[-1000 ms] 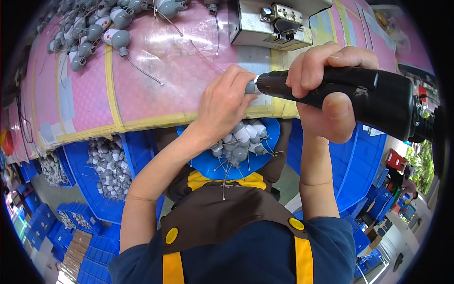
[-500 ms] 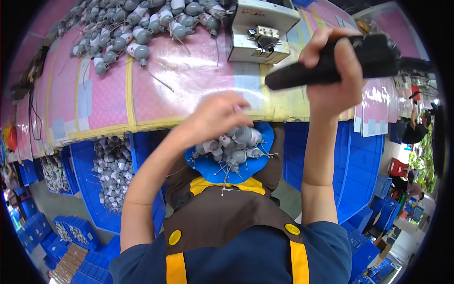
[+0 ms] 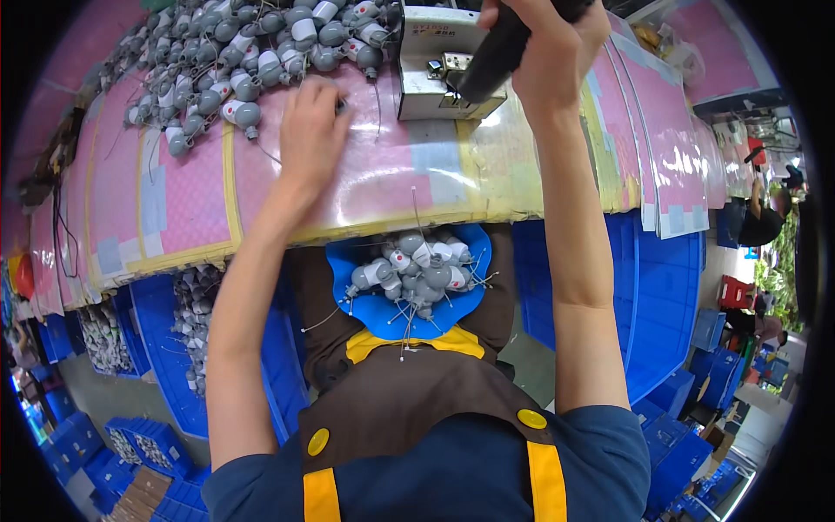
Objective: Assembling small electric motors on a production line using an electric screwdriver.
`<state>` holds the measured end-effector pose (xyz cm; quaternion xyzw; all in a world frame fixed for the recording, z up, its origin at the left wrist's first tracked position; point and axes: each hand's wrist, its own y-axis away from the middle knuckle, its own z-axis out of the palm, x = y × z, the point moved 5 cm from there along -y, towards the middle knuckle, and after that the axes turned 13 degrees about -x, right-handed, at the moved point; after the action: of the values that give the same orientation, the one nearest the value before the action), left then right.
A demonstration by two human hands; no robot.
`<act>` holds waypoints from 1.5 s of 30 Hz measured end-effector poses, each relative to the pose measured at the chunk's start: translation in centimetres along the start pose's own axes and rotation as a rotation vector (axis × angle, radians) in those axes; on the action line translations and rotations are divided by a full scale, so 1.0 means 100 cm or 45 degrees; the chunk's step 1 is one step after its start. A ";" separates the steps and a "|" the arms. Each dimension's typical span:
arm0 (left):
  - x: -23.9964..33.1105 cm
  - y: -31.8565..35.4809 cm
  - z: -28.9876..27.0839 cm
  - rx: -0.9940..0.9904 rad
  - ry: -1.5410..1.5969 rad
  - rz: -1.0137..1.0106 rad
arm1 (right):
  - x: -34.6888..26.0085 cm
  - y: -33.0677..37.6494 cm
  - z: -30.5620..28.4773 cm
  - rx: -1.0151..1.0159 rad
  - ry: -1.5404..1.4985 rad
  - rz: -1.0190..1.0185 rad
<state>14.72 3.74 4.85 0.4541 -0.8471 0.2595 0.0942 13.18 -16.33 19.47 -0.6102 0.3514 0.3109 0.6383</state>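
My right hand (image 3: 546, 54) grips a black power tool (image 3: 509, 45) raised at the top of the view, its tip in front of a small grey metal machine (image 3: 435, 65) on the table. My left hand (image 3: 311, 130) lies palm down on the pink table surface (image 3: 383, 174), fingers closed over a small grey part that is mostly hidden. Just beyond that hand spreads a heap of grey bulb-shaped parts (image 3: 252, 52) with thin wire leads. On my lap a blue dish (image 3: 383, 313) holds several more of these parts (image 3: 417, 270).
Blue plastic crates (image 3: 661, 287) stand to my right and below the table. At my left a blue crate (image 3: 165, 348) holds more grey parts. The table edge is taped in yellow (image 3: 391, 226). Another person (image 3: 761, 222) is far right.
My right hand lifted the black tool up and away toward the machine. My left hand left the tool's tip and reached forward left onto the table by the heap.
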 end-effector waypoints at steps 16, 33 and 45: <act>0.063 0.068 0.059 -0.473 1.227 -0.501 | -0.014 0.089 -0.002 -0.083 -0.286 -0.036; 0.065 0.064 0.050 -0.529 1.219 -0.575 | 0.006 0.090 0.007 -0.369 -0.098 0.105; 0.063 0.071 0.060 -0.519 1.249 -0.614 | 0.016 0.099 0.000 -0.427 -0.217 0.118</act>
<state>5.77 -0.77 -0.29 0.4338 -0.6099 0.2426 0.6173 5.91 -15.77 12.62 -0.6625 0.2671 0.4448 0.5402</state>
